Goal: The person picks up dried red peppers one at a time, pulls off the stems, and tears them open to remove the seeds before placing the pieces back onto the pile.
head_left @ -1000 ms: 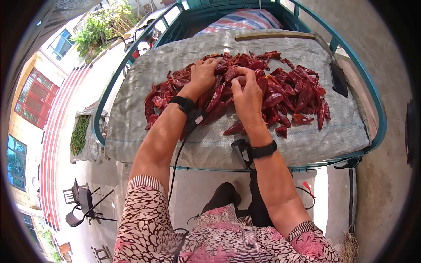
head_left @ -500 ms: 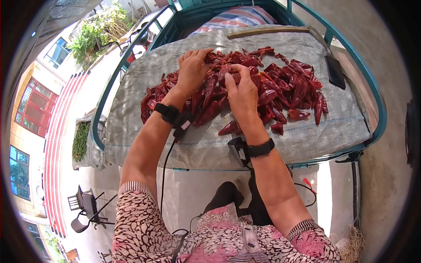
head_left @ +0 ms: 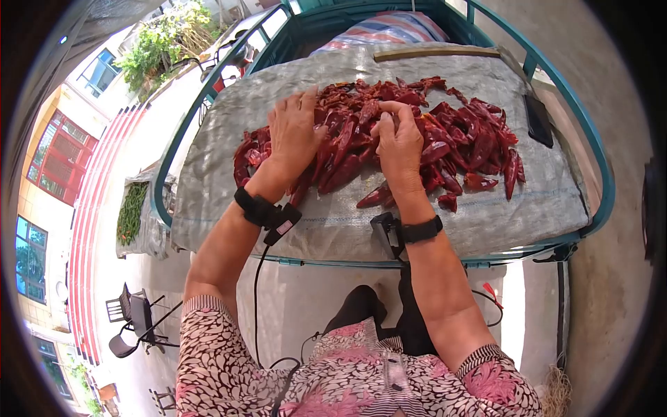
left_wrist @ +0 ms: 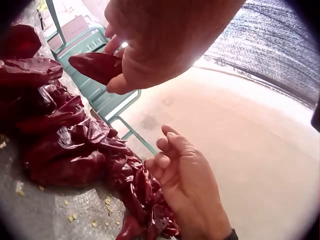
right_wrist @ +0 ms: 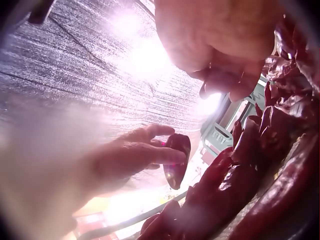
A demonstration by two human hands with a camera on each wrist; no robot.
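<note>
A heap of dried red chili peppers (head_left: 347,153) lies on a grey woven sheet (head_left: 278,229). My left hand (head_left: 295,132) is over the left side of the heap. Between its thumb and fingers it pinches a dark red chili pepper (left_wrist: 95,67), which also shows in the right wrist view as a chili pepper (right_wrist: 177,160). That pepper is hidden under the hand in the head view. My right hand (head_left: 401,146) hovers by the middle of the heap, fingers loosely bent. In the left wrist view nothing shows between the fingers of that right hand (left_wrist: 190,185).
Teal rails (head_left: 597,160) of a cart bed surround the sheet. A black phone (head_left: 537,121) lies at the right, and a wooden strip (head_left: 436,53) along the back. Pale seeds (left_wrist: 72,217) are scattered near the peppers. A cable (head_left: 257,299) hangs from the left wrist camera.
My left hand has drawn back from the heap's middle to its left side, with a chili pepper in its fingers. My right hand has stayed near the middle, its fingers more bent.
</note>
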